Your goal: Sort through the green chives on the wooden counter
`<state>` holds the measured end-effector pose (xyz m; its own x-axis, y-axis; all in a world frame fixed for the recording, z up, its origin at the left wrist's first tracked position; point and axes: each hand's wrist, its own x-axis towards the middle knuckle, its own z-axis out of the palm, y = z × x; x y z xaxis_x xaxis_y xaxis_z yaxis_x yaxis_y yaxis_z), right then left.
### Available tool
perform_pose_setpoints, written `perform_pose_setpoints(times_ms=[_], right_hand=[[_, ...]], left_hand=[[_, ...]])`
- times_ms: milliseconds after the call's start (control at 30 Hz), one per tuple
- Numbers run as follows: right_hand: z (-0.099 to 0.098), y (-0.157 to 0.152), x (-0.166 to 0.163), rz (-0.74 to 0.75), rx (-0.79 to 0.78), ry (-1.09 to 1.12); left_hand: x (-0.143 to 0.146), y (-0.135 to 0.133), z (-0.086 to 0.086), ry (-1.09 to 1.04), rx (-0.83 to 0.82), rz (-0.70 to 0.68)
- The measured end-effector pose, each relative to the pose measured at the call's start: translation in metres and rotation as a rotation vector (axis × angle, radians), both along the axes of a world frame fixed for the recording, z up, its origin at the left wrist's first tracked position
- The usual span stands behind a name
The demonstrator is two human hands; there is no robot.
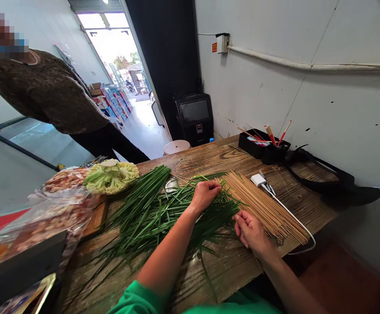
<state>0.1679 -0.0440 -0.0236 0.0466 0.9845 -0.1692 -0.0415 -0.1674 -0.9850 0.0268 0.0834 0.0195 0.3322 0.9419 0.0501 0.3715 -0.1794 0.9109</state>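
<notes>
A wide heap of long green chives (150, 209) lies across the wooden table (229, 266). My left hand (205, 194) rests on the heap's right part, fingers curled closed on some chive leaves. My right hand (250, 232) sits just right of the chives, at the near end of a bundle of thin bamboo skewers (265, 203); its fingers are pinched together on what looks like a skewer. The skewers lie fanned out, running from the middle of the table toward the right front edge.
A cauliflower (111, 175) and plastic bags of food (57, 209) lie at the left. A white charger with cable (259, 179), a black tray of chopsticks (258, 141) and a black strap (327, 176) lie near the wall. A person in a brown sweater (52, 96) stands at far left.
</notes>
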Motion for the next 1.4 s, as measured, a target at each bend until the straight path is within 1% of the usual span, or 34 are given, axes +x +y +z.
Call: perform_pose_setpoints(times_ms=[67,133,167,200,267,300,333,367,400,433,467,500,533,567,700,800,933,1033,1333,1400], right_hand=[[-0.001,0.0,0.0,-0.004,0.0,0.001],[-0.001,0.0,-0.001,-0.013,-0.002,0.006],[-0.001,0.0,-0.001,-0.019,-0.003,0.007],[-0.001,0.0,-0.001,-0.026,-0.002,0.007],[0.0,0.0,-0.001,-0.032,0.001,0.004],[0.0,0.0,-0.001,-0.034,0.004,0.002],[0.0,0.0,-0.001,-0.035,0.008,-0.001],[0.0,0.0,-0.001,-0.035,0.012,-0.005],[0.0,0.0,-0.001,-0.035,0.016,-0.009],[0.0,0.0,-0.001,-0.035,0.021,-0.013],[0.0,0.0,0.0,-0.035,0.024,-0.016],[0.0,0.0,0.0,-0.033,0.025,-0.018],[0.001,0.0,-0.001,-0.032,0.026,-0.02],[0.001,0.0,-0.001,-0.033,0.024,-0.02],[0.004,0.0,-0.001,-0.045,0.014,-0.015],[0.004,0.0,-0.001,-0.044,0.009,-0.019],[0.004,0.0,-0.001,-0.044,0.01,-0.032],[0.003,0.0,-0.001,-0.04,0.014,-0.04],[0.0,0.001,0.0,-0.032,0.013,-0.053],[-0.001,0.001,0.0,-0.028,0.018,-0.053]], left_hand=[[0.0,-0.002,0.003,0.034,0.025,-0.006],[-0.001,-0.005,0.008,0.091,0.049,-0.057],[-0.002,-0.007,0.012,0.123,0.058,-0.121],[-0.004,-0.008,0.016,0.154,0.066,-0.216],[-0.01,-0.01,0.025,0.218,0.079,-0.451],[-0.013,-0.01,0.03,0.255,0.092,-0.541],[-0.018,-0.008,0.034,0.299,0.116,-0.573],[-0.022,-0.006,0.037,0.35,0.148,-0.537],[-0.027,-0.003,0.039,0.41,0.183,-0.431],[-0.031,0.0,0.04,0.477,0.216,-0.29],[-0.035,0.004,0.039,0.549,0.243,-0.152],[-0.039,0.007,0.037,0.617,0.262,-0.049],[-0.041,0.01,0.034,0.679,0.271,0.006],[-0.043,0.013,0.03,0.731,0.27,0.023],[-0.044,0.018,0.014,0.827,0.218,0.013],[-0.047,0.021,0.008,0.827,0.155,-0.022],[-0.058,0.024,0.012,0.763,0.105,-0.088],[-0.063,0.025,0.014,0.796,0.09,-0.087],[-0.06,0.025,0.007,0.78,0.139,-0.088],[-0.06,0.025,0.008,0.726,0.145,-0.1]])
